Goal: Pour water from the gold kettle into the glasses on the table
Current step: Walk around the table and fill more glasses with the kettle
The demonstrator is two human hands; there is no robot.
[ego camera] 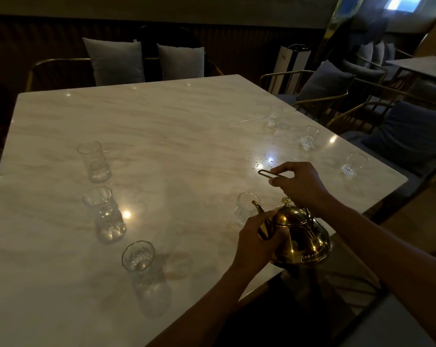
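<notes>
The gold kettle [303, 236] is held at the near right edge of the marble table [162, 136]. My right hand [299, 182] grips its wire handle above the lid. My left hand [258, 242] presses against the kettle's front, just under the curved spout. The spout tip sits beside the rim of a clear glass [245, 207]; no water stream is visible. Three glasses stand in a row on the left: far [94, 161], middle [104, 211], near [138, 255]. Three more stand along the right edge, the nearest being this glass [353, 164].
Gold-framed chairs with grey cushions [117, 61] line the far side, and dark blue cushioned chairs [409, 136] stand close to the table's right edge. A second table [422, 65] stands at the far right. The room is dim, with light spots reflecting on the marble.
</notes>
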